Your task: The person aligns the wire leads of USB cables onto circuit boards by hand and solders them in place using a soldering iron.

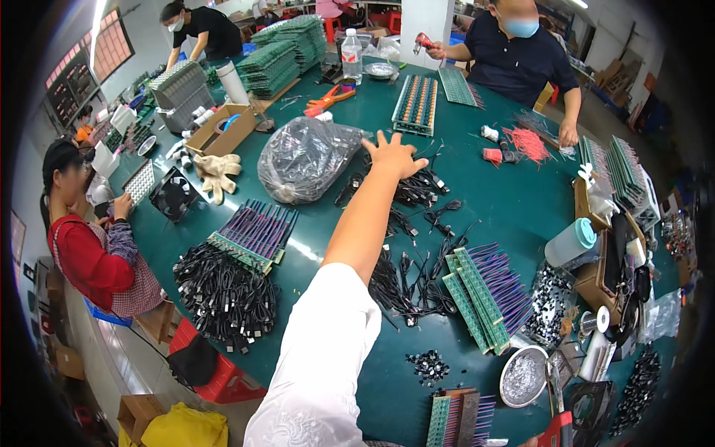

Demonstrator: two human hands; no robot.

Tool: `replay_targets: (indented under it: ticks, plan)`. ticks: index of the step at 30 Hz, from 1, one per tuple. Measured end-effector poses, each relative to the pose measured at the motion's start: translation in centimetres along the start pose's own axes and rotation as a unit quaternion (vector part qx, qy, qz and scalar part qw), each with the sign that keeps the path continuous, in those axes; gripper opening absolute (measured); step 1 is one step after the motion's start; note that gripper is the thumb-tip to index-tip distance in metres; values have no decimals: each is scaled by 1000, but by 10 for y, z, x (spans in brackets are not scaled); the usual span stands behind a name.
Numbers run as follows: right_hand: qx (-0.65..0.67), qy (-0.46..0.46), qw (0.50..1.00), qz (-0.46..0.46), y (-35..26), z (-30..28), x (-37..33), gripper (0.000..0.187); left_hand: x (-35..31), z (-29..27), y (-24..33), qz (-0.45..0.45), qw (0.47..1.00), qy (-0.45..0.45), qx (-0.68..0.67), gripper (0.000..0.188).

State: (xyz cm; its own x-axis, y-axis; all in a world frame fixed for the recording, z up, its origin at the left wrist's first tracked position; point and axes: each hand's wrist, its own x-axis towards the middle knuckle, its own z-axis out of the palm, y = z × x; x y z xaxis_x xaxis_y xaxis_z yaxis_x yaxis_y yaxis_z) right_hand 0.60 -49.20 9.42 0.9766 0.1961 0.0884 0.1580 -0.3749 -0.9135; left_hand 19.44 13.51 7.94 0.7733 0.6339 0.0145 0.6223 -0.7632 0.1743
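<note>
My left hand [392, 158] is stretched far across the green table, fingers spread and holding nothing. It hovers over or touches a pile of black USB cables [421, 190], close to the edge of a grey plastic bag [305, 160]. More cables [402, 287] lie loose below my forearm. Right of them are stacked green circuit board strips [477, 302] with purple wires. At the lower edge, a sliver of skin, possibly my right hand [531, 442], shows beside a red-handled tool [555, 430]; its fingers are hidden.
At left lie board strips [249, 238] over bundled black cables [223, 298]. A metal dish [523, 376] and small black parts [428, 366] are nearer. A blue-lidded cup [572, 242] stands right. A masked person [514, 56] opposite holds a red tool; another [93, 253] sits left.
</note>
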Motion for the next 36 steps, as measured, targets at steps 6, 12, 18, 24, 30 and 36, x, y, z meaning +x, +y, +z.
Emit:
replay_targets:
  ticks: [6,12,18,24,30,36]
  plan:
    - [21,-20,999,44,27,-5,9,20,-4,6,-21,-27,995,-79,-55,62]
    - [58,-49,995,71,55,-13,3,38,-70,12,-30,3,998,-55,-17,58]
    - [53,-25,989,135,63,-46,-55,56,-130,12,-48,44,997,-57,-10,56]
    - [172,105,979,-27,-7,3,-76,26,-183,-5,-80,75,996,-45,-36,46]
    - [175,98,979,-34,-21,4,-89,22,-220,2,-84,82,996,-16,-21,35]
    - [183,81,979,-38,-19,-2,-94,22,-281,-23,-53,183,962,199,-39,20]
